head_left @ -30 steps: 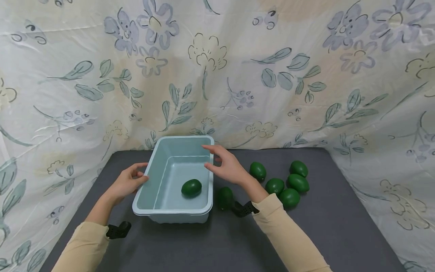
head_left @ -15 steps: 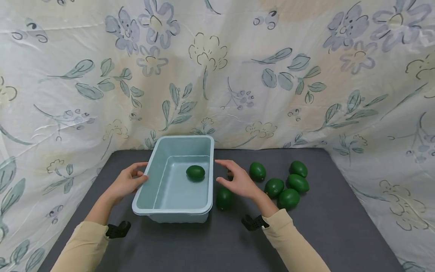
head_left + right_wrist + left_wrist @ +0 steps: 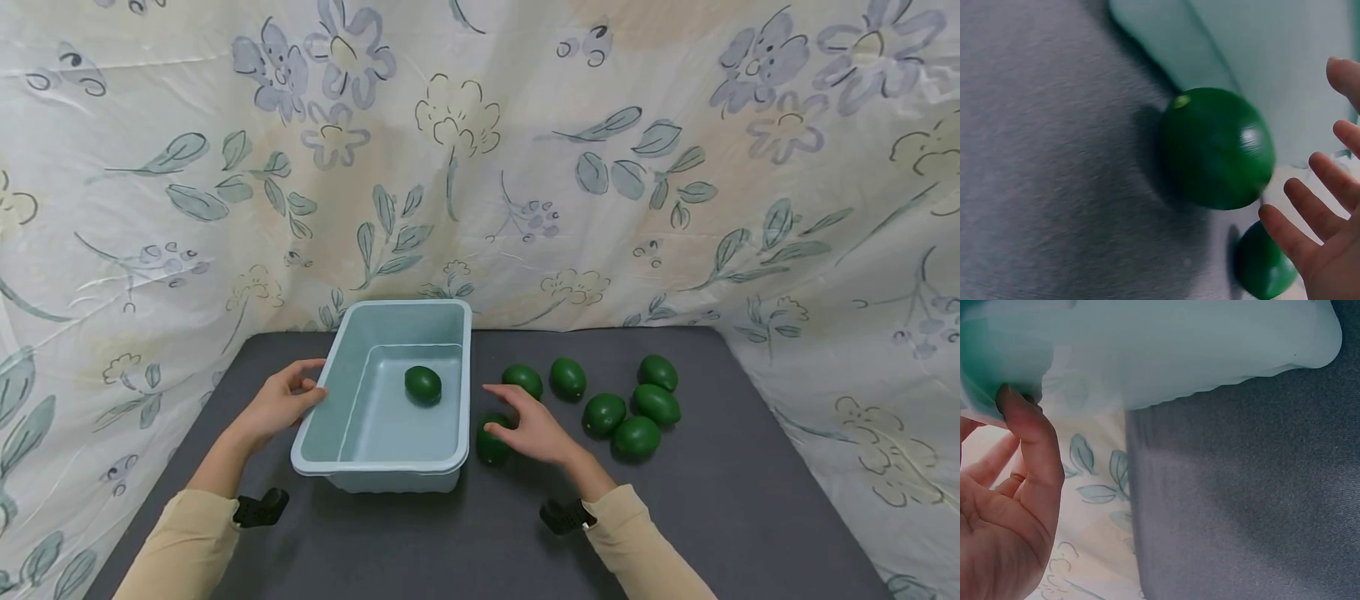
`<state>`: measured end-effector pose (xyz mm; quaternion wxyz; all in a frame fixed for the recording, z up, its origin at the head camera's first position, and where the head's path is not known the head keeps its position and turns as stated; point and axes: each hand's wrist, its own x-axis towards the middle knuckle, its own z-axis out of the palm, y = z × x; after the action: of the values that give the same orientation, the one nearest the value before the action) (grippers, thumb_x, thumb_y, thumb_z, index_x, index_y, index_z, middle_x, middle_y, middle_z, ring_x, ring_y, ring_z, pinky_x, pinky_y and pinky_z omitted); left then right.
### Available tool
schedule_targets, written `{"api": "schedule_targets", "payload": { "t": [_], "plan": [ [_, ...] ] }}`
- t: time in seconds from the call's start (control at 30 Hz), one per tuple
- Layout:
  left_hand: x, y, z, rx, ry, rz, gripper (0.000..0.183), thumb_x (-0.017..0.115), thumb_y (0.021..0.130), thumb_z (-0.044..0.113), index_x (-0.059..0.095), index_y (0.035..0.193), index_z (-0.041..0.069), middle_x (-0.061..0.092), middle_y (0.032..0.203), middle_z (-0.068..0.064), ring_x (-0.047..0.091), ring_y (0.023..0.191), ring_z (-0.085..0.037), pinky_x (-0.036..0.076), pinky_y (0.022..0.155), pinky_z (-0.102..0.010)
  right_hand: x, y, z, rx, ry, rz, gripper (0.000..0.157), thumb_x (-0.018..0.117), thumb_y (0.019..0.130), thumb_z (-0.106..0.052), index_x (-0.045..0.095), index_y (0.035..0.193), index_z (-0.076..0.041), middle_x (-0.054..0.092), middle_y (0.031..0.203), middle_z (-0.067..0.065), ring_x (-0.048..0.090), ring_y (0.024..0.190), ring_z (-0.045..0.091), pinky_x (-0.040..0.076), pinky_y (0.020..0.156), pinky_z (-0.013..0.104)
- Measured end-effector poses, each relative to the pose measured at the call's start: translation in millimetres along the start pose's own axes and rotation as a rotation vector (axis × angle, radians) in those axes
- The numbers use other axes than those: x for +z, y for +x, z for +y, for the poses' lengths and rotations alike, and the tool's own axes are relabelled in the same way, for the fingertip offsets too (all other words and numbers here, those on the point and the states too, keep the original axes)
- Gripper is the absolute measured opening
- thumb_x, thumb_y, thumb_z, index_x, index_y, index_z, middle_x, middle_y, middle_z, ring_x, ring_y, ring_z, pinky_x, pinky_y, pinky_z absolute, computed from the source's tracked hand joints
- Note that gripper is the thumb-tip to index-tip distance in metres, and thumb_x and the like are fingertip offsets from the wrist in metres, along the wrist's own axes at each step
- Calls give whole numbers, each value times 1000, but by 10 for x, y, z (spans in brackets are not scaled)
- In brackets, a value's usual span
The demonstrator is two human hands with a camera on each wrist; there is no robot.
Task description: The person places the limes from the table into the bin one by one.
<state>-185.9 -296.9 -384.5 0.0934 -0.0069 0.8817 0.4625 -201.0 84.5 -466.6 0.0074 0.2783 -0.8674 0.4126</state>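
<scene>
A pale blue plastic tub (image 3: pixel 313 463) stands left of centre, with one dark green avocado (image 3: pixel 423 385) lying inside. My left hand (image 3: pixel 281 406) holds its left rim; in the left wrist view the thumb (image 3: pixel 1032 434) lies against the tub wall with fingers behind. Just right of the tub, my right hand (image 3: pixel 531 425) hovers with spread fingers and holds nothing. Closest to it is an avocado (image 3: pixel 1216 150) beside the tub's wall, partly covered by the hand in the head view. Another avocado (image 3: pixel 522 380) lies just beyond the fingers.
Several more avocados lie to the right, among them one near the back (image 3: pixel 567 379) and one at the front of a cluster (image 3: pixel 636 438). The dark grey table (image 3: pixel 750 500) is bounded behind by a flowered cloth (image 3: pixel 480 167).
My right hand has withdrawn from over the tub to its right side and come nearer. The avocado inside has rolled toward the back of the tub. My left hand has stayed put.
</scene>
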Motion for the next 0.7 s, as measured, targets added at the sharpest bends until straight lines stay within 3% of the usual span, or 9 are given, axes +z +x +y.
{"api": "schedule_targets", "payload": {
  "t": [0.33, 0.7],
  "plan": [
    [-11, -2, 1, 4, 6, -4, 58, 54, 93, 16, 26, 143, 7, 52, 101, -19, 60, 77, -22, 52, 62, -36, 118, -91, 122, 34, -24, -51, 59, 66, 84, -32, 44, 137, -16, 45, 136, 3, 43, 124, 19, 40, 97, 42],
    [-4, 10, -5, -2, 14, -1, 58, 55, 92, 17, 27, 143, 8, 51, 102, -18, 59, 79, -22, 52, 63, -35, 233, -141, 172, 67, -31, -48, 58, 67, 83, -31, 46, 134, -15, 47, 132, 7, 49, 117, 22, 43, 92, 41]
  ]
}}
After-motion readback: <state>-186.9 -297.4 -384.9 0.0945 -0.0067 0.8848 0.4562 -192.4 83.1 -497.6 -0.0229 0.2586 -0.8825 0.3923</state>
